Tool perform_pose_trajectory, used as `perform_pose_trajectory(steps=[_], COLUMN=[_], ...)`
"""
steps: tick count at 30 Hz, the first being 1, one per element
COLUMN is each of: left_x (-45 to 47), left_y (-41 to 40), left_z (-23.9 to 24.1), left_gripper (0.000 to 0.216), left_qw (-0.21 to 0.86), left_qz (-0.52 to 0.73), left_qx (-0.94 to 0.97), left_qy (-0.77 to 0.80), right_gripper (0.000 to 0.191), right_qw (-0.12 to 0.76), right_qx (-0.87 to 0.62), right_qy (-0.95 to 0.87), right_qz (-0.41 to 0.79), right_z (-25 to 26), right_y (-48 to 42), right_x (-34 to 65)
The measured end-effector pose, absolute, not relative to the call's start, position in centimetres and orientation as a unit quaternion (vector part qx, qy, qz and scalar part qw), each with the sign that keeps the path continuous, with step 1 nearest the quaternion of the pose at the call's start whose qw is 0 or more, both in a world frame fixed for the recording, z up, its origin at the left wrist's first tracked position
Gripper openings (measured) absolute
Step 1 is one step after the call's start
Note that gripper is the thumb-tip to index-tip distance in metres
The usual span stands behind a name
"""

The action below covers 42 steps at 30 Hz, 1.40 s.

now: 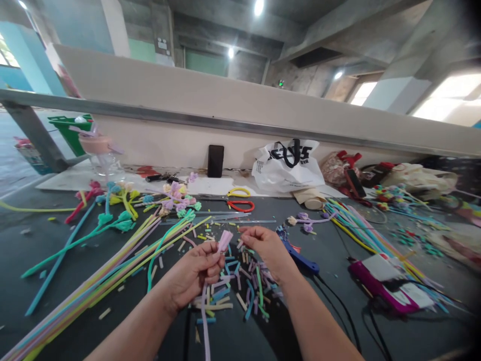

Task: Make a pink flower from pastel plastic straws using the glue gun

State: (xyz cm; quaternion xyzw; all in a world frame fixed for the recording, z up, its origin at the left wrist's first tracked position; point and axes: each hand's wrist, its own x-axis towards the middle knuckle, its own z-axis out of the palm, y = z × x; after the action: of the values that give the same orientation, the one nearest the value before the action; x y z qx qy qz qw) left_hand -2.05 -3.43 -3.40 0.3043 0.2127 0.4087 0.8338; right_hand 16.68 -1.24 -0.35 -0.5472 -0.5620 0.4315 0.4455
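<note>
My left hand [201, 271] is closed around a pale purple pipe-cleaner stem [205, 326]. A bundled lilac tuft [225, 241] rises above its thumb and fingertips, and the stem hangs down below the hand. Just right of the tuft, my right hand [263, 245] has thumb and forefinger pinched together, apart from the tuft; what they hold, if anything, is too small to make out. Under both hands lies a scatter of short cut pipe-cleaner pieces [221, 296] in purple, blue, green and cream.
Long pipe cleaners [108, 271] lie at left, near finished flowers [175, 198]. Scissors [240, 200] and a phone [215, 161] are behind. At right are a blue glue gun [300, 255], a magenta box [387, 288] with cables, and a white plastic bag [287, 168].
</note>
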Motion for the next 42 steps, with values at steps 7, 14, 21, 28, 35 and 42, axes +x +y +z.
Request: perform_pose_trajectory(steps=[7,14,21,28,35,42], left_x=[-1.8,-1.5,-1.5,-1.5,-1.6,-1.9], left_y=[-3.8,-4.1,-4.2,-4.2,-4.2,-4.2], left_z=[-3.5,-3.3,-3.3,-3.2,-3.1,-3.1], left_gripper=[0.006,0.008,0.006,0.005,0.008,0.009], left_qw=[0.828,0.83,0.831,0.833,0.827,0.825], left_qz=[0.403,0.389,0.385,0.373,0.363,0.342], left_qx=[0.311,0.318,0.322,0.332,0.346,0.359], left_qy=[0.235,0.245,0.241,0.239,0.256,0.27], right_gripper=[0.011,0.006,0.004,0.007,0.011,0.014], right_qw=[0.511,0.467,0.468,0.443,0.419,0.412], right_qx=[-0.466,-0.472,-0.478,-0.49,-0.489,-0.486], right_qy=[-0.584,-0.657,-0.668,-0.694,-0.725,-0.739], right_qz=[0.426,0.358,0.326,0.286,0.244,0.22], right_z=[-0.3,-0.6,-0.6,-0.1,0.2,0.4], right_y=[-1.9,-2.0,-2.0,-2.1,-2.3,-2.5], right_x=[16.1,15.5,15.4,15.5,15.3,15.1])
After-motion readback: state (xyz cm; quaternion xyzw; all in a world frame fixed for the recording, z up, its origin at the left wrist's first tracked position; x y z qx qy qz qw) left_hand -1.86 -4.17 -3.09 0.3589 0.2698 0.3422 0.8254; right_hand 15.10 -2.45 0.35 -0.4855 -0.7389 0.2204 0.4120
